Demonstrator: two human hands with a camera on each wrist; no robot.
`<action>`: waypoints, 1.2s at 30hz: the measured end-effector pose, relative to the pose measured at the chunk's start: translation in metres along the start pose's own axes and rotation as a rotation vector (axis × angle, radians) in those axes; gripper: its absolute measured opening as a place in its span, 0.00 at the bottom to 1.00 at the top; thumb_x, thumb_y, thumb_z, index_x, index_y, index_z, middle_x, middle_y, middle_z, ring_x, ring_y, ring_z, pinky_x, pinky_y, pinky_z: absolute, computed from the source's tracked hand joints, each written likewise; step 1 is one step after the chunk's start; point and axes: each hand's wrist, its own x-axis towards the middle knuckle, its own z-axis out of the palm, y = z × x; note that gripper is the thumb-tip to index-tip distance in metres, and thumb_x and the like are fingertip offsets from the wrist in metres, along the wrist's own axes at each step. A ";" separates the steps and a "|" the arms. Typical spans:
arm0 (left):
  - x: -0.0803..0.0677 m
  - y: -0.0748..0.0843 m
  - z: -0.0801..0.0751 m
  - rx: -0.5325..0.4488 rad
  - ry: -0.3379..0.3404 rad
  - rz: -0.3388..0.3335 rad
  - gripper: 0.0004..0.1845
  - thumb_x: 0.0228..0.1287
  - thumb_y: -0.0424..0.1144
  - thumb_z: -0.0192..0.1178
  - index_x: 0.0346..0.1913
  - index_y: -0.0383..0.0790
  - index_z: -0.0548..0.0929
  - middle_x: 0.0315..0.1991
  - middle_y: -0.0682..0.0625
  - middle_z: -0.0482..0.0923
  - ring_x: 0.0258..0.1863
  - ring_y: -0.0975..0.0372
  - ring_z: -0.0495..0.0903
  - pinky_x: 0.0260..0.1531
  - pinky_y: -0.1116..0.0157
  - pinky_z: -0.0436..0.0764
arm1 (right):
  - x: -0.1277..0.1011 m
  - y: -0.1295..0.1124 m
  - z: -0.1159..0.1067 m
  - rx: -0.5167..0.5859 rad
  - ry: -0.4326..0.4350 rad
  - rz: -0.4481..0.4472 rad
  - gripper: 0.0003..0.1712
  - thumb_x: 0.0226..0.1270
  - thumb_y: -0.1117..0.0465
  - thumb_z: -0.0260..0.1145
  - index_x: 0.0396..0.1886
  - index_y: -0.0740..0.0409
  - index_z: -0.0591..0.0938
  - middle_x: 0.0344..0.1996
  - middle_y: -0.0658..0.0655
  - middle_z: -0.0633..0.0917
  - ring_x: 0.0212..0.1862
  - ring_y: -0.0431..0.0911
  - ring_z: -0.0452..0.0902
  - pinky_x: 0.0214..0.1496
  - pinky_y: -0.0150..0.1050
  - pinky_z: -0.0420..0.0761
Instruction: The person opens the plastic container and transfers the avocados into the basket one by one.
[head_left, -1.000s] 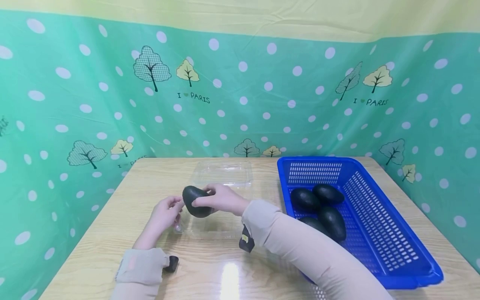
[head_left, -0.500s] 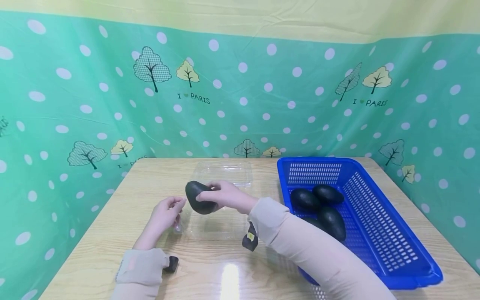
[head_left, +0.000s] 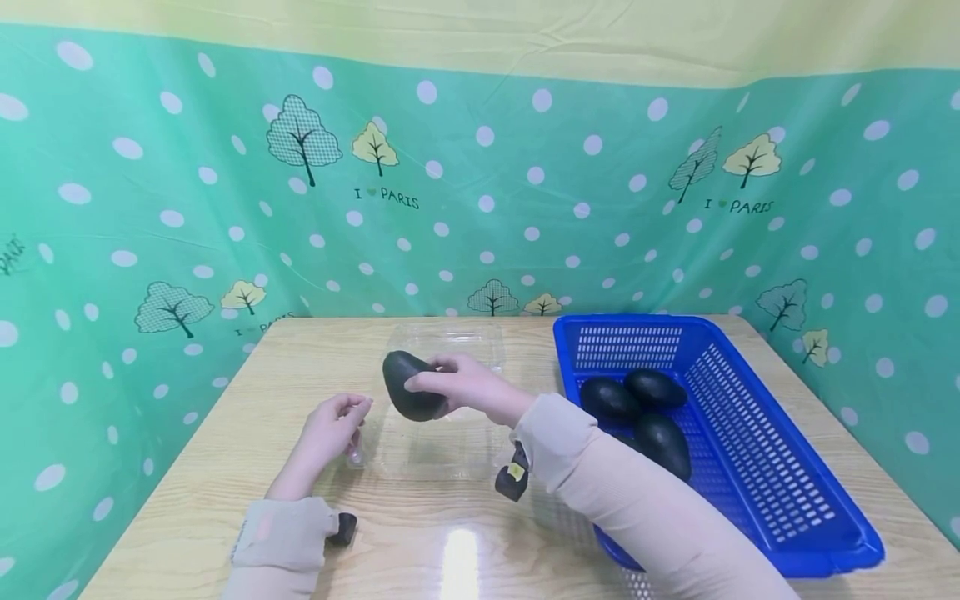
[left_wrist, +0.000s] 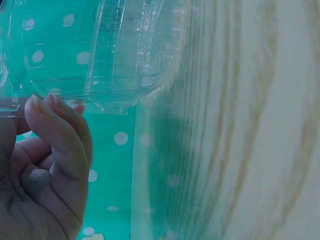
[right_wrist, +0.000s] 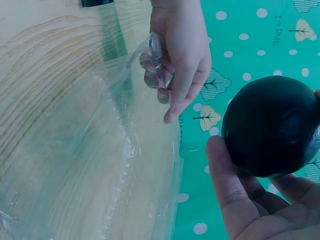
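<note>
R hand (head_left: 468, 385): gripping avocado (head_left: 408, 385) round its middle, looks firm, smooth.
L hand (head_left: 330, 429): pinching clamshell (head_left: 442, 446) corner tab, flimsy.

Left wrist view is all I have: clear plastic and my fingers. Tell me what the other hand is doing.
Observer: The right hand holds a dark avocado in the air above the open clear box.
Operator: Say where the rest of the fruit is.
Observer: Three more dark avocados lie in a blue basket to the right of the box.
Operator: Confirm my left grip.
Observer: The left hand pinches the box's left edge, by a small tab in the right wrist view.
</note>
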 end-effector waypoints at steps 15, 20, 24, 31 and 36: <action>0.002 -0.002 0.001 0.009 0.012 0.003 0.22 0.78 0.45 0.49 0.60 0.28 0.74 0.41 0.37 0.77 0.22 0.62 0.75 0.20 0.68 0.80 | -0.016 0.001 -0.008 0.037 0.003 -0.001 0.30 0.64 0.51 0.66 0.60 0.65 0.75 0.49 0.63 0.84 0.39 0.47 0.87 0.47 0.39 0.86; 0.001 -0.003 0.001 0.012 0.014 0.005 0.22 0.78 0.44 0.49 0.60 0.28 0.74 0.41 0.37 0.77 0.23 0.62 0.75 0.20 0.68 0.80 | -0.021 -0.001 -0.008 0.039 0.004 0.008 0.30 0.64 0.51 0.66 0.59 0.64 0.75 0.48 0.62 0.85 0.39 0.47 0.87 0.49 0.39 0.85; 0.000 -0.002 0.001 0.014 0.015 0.004 0.22 0.78 0.44 0.49 0.60 0.28 0.74 0.41 0.37 0.78 0.23 0.62 0.75 0.20 0.68 0.80 | -0.023 -0.001 -0.009 0.049 -0.006 0.006 0.28 0.64 0.51 0.67 0.58 0.63 0.76 0.48 0.61 0.85 0.39 0.47 0.87 0.50 0.39 0.84; 0.000 -0.002 0.002 0.013 0.014 0.004 0.22 0.78 0.44 0.48 0.61 0.28 0.73 0.42 0.37 0.78 0.22 0.62 0.75 0.20 0.68 0.80 | -0.030 0.000 -0.011 0.055 -0.026 -0.006 0.27 0.65 0.51 0.66 0.57 0.64 0.76 0.47 0.61 0.85 0.40 0.46 0.87 0.50 0.39 0.84; 0.000 -0.002 0.002 0.004 0.007 0.007 0.23 0.78 0.44 0.48 0.61 0.28 0.73 0.42 0.36 0.78 0.22 0.62 0.75 0.19 0.68 0.80 | -0.033 0.000 -0.013 0.056 -0.019 -0.003 0.27 0.64 0.51 0.66 0.57 0.64 0.77 0.47 0.61 0.85 0.40 0.46 0.87 0.50 0.40 0.84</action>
